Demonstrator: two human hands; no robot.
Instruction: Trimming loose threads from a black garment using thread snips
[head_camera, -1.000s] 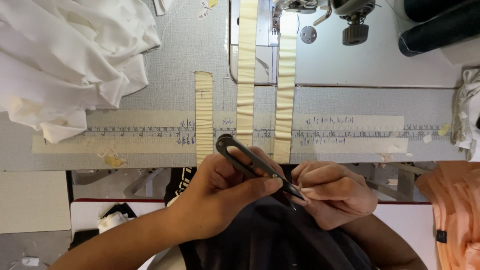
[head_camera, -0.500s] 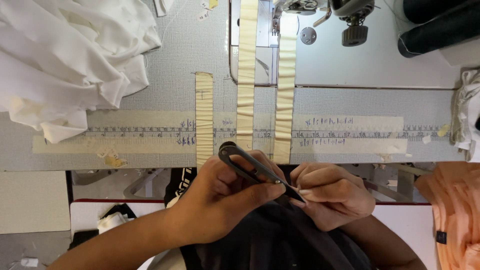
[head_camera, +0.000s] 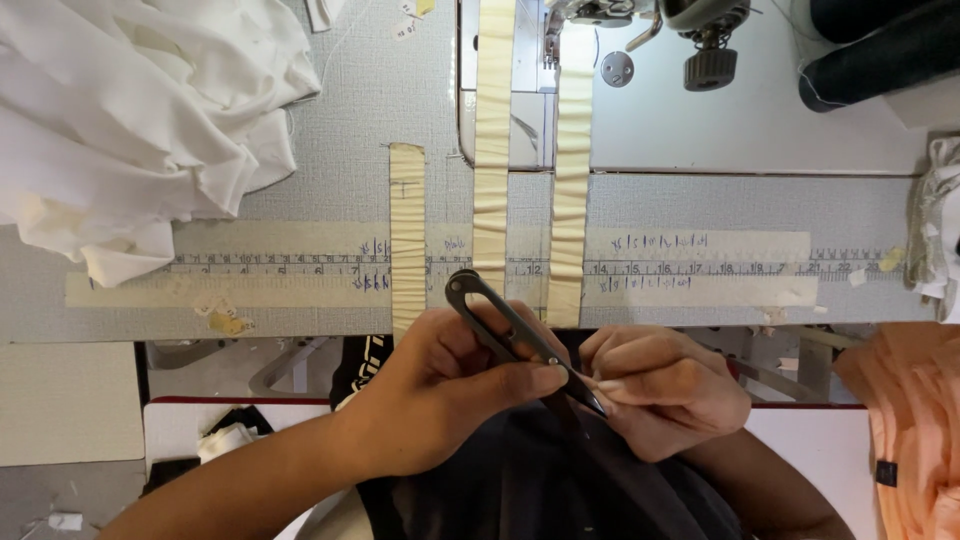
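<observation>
a sewing workshop is shown. a grey tabletop (head_camera: 330, 120) is fitted with a sewing machine (head_camera: 690, 40), and measuring tapes (head_camera: 270, 265) are stuck along its front edge. cream pleated fabric strips (head_camera: 492, 120) are laid across it, white cloth (head_camera: 130, 120) is heaped to one side, and thread snips (head_camera: 520, 340) are held over dark fabric (head_camera: 560, 480).

Three cream pleated fabric strips (head_camera: 493, 150) lie on the bench (head_camera: 300, 180), running toward its near edge. One white cloth heap (head_camera: 130, 110) sits at the far left corner. One pair of thread snips (head_camera: 520, 335) is there, and two dark thread cones (head_camera: 880, 50) at the far right corner.
</observation>
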